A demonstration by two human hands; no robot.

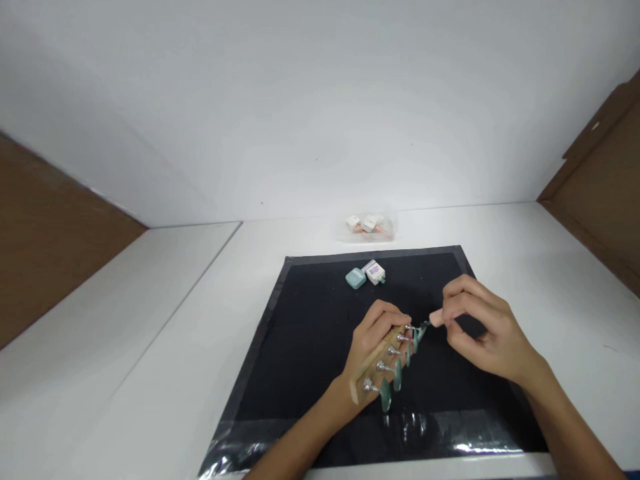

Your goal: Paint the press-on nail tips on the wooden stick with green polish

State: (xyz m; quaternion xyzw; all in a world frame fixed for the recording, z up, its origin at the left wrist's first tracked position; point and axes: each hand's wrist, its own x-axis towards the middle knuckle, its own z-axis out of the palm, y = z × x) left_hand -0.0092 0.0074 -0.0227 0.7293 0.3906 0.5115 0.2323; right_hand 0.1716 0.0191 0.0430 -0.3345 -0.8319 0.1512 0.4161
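Observation:
My left hand (367,340) is closed around a wooden nail-tip stand (373,365), tilted above the black mat (300,347). Several metal posts stick out of the stand, each bearing a green false nail tip (398,375). Between thumb and fingers, my right hand (493,330) pinches a small brush by its pale pink handle (437,318). The brush's dark end is at the nail tip farthest from me; whether it touches cannot be made out.
Behind my hands on the mat lie a light blue rounded-square container (356,278) and a white square container (375,272) with a coloured label. Farther back stands a clear plastic box (343,235) with white and pinkish pieces. Brown panels (50,233) border both sides.

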